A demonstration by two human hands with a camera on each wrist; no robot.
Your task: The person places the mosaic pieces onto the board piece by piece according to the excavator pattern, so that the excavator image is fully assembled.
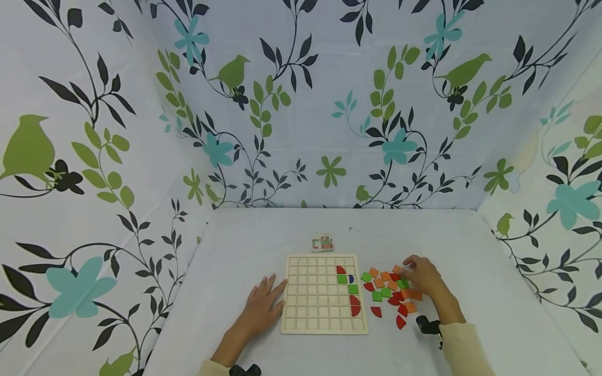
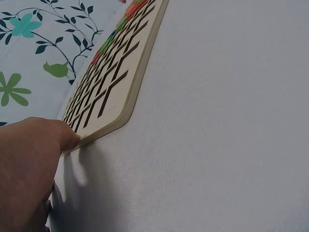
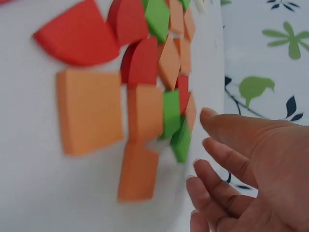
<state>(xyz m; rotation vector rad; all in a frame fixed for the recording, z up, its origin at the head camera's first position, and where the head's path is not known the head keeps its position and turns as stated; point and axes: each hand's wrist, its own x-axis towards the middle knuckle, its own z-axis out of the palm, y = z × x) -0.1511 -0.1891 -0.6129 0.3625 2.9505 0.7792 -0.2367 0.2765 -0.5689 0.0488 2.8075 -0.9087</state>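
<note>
A pale wooden grid board point(image 1: 324, 330) lies on the table. My left hand point(image 1: 261, 308) rests beside its left edge, fingers spread and the thumb touching its side in the left wrist view. Along the board's right columns sit a red quarter circle point(image 1: 340, 270), green squares point(image 1: 342, 279), a small blue piece point(image 1: 351, 279) and more red pieces point(image 1: 355, 306). My right hand point(image 1: 425, 277) hovers at the far right of a loose heap, its fingers bent loosely; the right wrist view shows nothing between thumb and fingers. Orange squares point(image 3: 91, 113), green squares point(image 3: 171, 113) and red quarter circles point(image 3: 79, 36) make up the heap.
A small printed card point(image 1: 322, 242) lies just behind the board. White cloth covers the table point(image 1: 235, 250). Patterned curtains point(image 1: 324, 125) with leaves and birds stand at the back and both sides. Each wrist wears a black device point(image 1: 428, 325).
</note>
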